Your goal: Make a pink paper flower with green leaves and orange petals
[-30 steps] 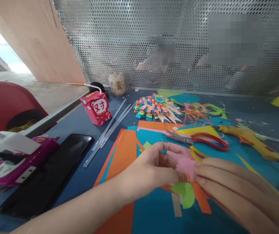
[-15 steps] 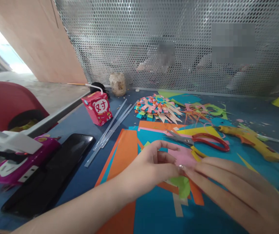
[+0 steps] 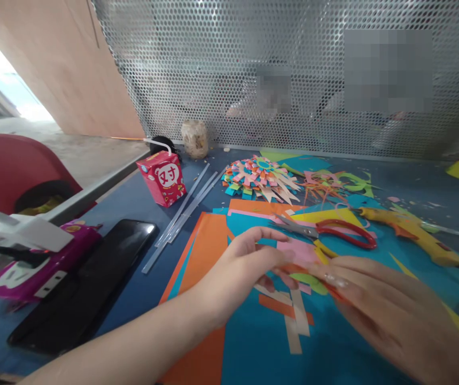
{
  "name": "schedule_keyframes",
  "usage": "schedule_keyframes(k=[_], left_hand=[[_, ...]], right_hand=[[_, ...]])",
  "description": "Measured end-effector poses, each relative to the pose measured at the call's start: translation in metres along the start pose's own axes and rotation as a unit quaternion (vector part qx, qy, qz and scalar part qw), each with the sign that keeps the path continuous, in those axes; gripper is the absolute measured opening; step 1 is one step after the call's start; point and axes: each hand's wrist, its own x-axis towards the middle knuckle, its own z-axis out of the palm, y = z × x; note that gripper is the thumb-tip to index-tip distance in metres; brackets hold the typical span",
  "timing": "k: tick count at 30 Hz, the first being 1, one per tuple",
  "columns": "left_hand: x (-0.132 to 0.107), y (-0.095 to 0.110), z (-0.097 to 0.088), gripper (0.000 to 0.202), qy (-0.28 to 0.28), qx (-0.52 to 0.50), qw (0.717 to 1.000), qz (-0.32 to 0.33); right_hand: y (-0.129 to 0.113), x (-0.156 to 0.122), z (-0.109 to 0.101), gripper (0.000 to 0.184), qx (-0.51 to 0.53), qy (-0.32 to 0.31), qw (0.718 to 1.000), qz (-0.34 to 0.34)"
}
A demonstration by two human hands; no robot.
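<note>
My left hand and my right hand meet over the coloured paper sheets. Together they pinch a small bundle of paper pieces: an orange strip, a green cut-out and a pink piece behind. The left thumb and fingers are closed on the orange strip. My right fingers lie long and pressed together on the bundle's right end. Below the hands, crossed beige and orange strips lie on the blue sheet.
Red-handled scissors lie just beyond the hands, a yellow glue gun to the right. A paper rosette, clear glue sticks, a red drink carton, a black phone and a purple pouch sit left. Perforated metal screen behind.
Both hands have lifted the paper bundle up and slightly away, uncovering the crossed beige and orange strips on the blue sheet. The green cut-out now sits higher, between the fingers.
</note>
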Motion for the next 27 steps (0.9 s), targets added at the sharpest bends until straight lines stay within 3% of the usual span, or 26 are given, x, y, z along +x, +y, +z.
schedule_keyframes(k=[3, 6, 9, 11, 15, 22, 27], left_hand=[[0.001, 0.001, -0.001, 0.025, -0.025, -0.017, 0.999, 0.015], [0.002, -0.001, -0.003, 0.034, -0.04, 0.011, 0.998, 0.045], [0.001, -0.004, -0.004, 0.036, -0.006, 0.07, 0.991, 0.118], [0.0, -0.006, -0.004, 0.029, 0.022, 0.08, 0.984, 0.156], [0.002, -0.006, -0.001, 0.02, 0.065, 0.127, 0.976, 0.163], [0.009, -0.009, -0.002, 0.006, 0.07, 0.193, 0.963, 0.174], [0.006, -0.006, -0.002, 0.008, 0.072, 0.174, 0.966, 0.178]], right_hand=[[0.006, 0.01, 0.0, 0.024, -0.033, 0.01, 0.999, 0.022], [0.003, 0.014, 0.004, 0.024, 0.056, 0.027, 0.988, 0.139], [-0.004, 0.016, 0.009, 0.04, 0.197, 0.045, 0.93, 0.307], [-0.008, 0.018, 0.011, 0.043, 0.268, 0.056, 0.887, 0.372], [-0.012, 0.02, 0.014, 0.044, 0.325, 0.054, 0.861, 0.387], [-0.01, 0.019, 0.016, 0.043, 0.345, 0.031, 0.86, 0.376], [-0.01, 0.021, 0.016, 0.042, 0.375, 0.013, 0.847, 0.376]])
